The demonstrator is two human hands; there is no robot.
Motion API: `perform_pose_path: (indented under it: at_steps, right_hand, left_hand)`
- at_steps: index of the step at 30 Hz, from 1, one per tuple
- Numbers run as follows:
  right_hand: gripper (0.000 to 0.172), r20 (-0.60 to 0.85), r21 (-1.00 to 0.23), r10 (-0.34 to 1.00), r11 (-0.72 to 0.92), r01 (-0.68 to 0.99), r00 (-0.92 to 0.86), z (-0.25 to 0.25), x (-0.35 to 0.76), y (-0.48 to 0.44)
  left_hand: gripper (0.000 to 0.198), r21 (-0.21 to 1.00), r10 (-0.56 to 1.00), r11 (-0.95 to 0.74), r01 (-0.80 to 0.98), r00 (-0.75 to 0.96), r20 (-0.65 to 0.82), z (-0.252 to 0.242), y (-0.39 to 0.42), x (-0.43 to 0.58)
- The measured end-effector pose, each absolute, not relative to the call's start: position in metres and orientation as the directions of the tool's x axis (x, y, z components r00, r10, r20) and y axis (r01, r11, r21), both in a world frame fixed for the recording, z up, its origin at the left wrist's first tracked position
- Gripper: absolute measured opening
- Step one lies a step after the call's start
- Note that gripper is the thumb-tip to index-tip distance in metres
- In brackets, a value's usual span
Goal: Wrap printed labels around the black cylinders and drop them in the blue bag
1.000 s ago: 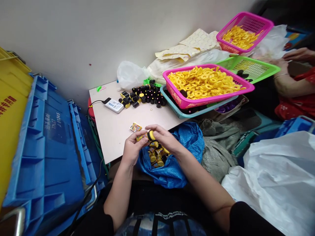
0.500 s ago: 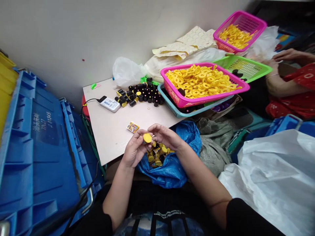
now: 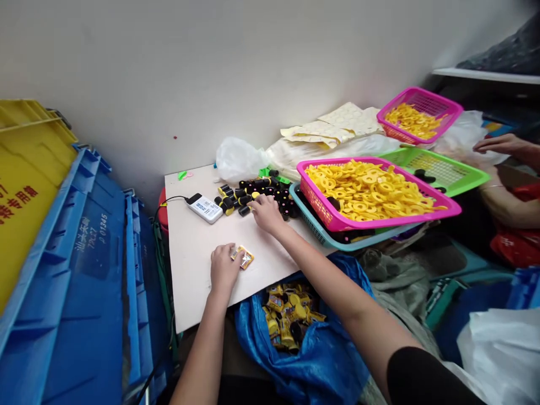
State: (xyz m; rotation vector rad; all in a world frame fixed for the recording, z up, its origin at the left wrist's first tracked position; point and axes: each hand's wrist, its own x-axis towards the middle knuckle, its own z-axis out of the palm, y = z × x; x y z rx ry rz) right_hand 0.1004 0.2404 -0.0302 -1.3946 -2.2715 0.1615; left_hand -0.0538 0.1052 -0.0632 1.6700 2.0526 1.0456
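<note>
My left hand [image 3: 225,266] rests on the table, fingers bent and thumb at the edge of a small, shiny printed yellow label [image 3: 245,259], which it pinches along its left side. Farther forward, my right hand [image 3: 266,214] reaches over the near edge of a pile of black cylinders [image 3: 276,192], some with yellow ends and some with pink dots. Its fingers are apart, and the fingertips are close to one black cylinder [image 3: 244,210]; contact is unclear. Below the table edge, an open blue sack [image 3: 261,351] holds yellow-capped pieces [image 3: 291,315] with printed wraps.
A pink basket [image 3: 314,199] of yellow ring-shaped pieces sits on a teal basket [image 3: 312,228] at right. A corded white device [image 3: 206,208] lies on the table [image 3: 189,287]. Blue crates [image 3: 90,281] stand at left. Another person's hand [image 3: 498,145] is at far right.
The yellow-capped piece has left my hands. My left hand has moved onto the label, and my right hand has gone forward to the black cylinders. The view has tilted up.
</note>
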Motion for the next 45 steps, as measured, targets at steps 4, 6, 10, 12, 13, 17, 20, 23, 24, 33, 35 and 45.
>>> perform_pose_path:
  at_steps: [4, 6, 10, 12, 13, 17, 20, 23, 24, 33, 35, 45]
  right_hand:
    - [0.035, 0.253, -0.062, 0.753, 0.639, 0.766, -0.608, -0.037, 0.078, 0.265]
    - [0.030, 0.230, 0.004, 0.708, 0.685, 0.728, -0.668, -0.038, 0.075, 0.267]
    - [0.021, 0.212, -0.021, 0.677, 0.724, 0.689, -0.705, -0.035, 0.082, 0.251]
    - [0.025, 0.227, -0.173, 0.729, 0.683, 0.710, -0.646, -0.035, 0.092, 0.234]
    - [0.027, 0.244, -0.290, 0.767, 0.642, 0.710, -0.594, -0.035, 0.098, 0.224]
    - [0.032, 0.246, -0.829, 0.914, 0.371, 0.419, -0.324, -0.039, 0.125, 0.174]
    - [0.037, 0.082, -0.994, 0.963, 0.098, 0.048, -0.256, -0.034, 0.142, 0.134]
    - [0.038, -0.041, -0.973, 0.966, -0.097, -0.209, -0.257, -0.023, 0.154, 0.101]
    - [0.036, -0.070, -0.955, 0.961, -0.142, -0.259, -0.269, -0.019, 0.156, 0.092]
    - [0.016, -0.184, -0.912, 0.946, -0.266, -0.313, -0.269, -0.012, 0.165, 0.059]
    - [0.022, -0.188, -0.925, 0.949, -0.258, -0.280, -0.253, -0.013, 0.166, 0.056]
    - [0.036, -0.187, -0.975, 0.919, -0.218, -0.051, -0.347, -0.016, 0.158, 0.041]
  left_hand:
    - [0.011, 0.807, 0.955, 0.133, 0.576, -0.293, 0.052, -0.072, 0.111, -0.063]
    - [0.011, 0.844, 0.964, 0.156, 0.513, -0.267, -0.016, -0.071, 0.110, -0.067]
    - [0.015, 0.856, 0.980, 0.123, 0.502, -0.195, -0.026, -0.069, 0.108, -0.077]
    - [0.014, 0.862, 0.969, 0.092, 0.498, -0.242, 0.036, -0.068, 0.107, -0.080]
    - [0.013, 0.876, 0.954, 0.083, 0.475, -0.291, 0.068, -0.067, 0.105, -0.080]
    - [0.022, 0.986, 0.907, 0.081, 0.146, -0.421, -0.013, -0.050, 0.094, -0.073]
    - [0.036, 0.997, 0.944, 0.066, -0.049, -0.319, -0.078, -0.030, 0.078, -0.059]
    - [0.041, 0.998, 0.973, 0.018, -0.052, -0.230, -0.029, -0.015, 0.062, -0.045]
    - [0.036, 1.000, 0.978, 0.002, -0.018, -0.210, -0.006, -0.011, 0.058, -0.040]
    - [0.020, 0.989, 0.996, -0.013, 0.146, -0.090, 0.027, -0.007, 0.032, -0.020]
    - [0.023, 0.993, 0.998, 0.019, 0.120, -0.064, -0.011, -0.009, 0.027, -0.017]
    - [0.034, 0.988, 0.990, -0.060, 0.143, -0.116, 0.077, -0.005, 0.019, -0.005]
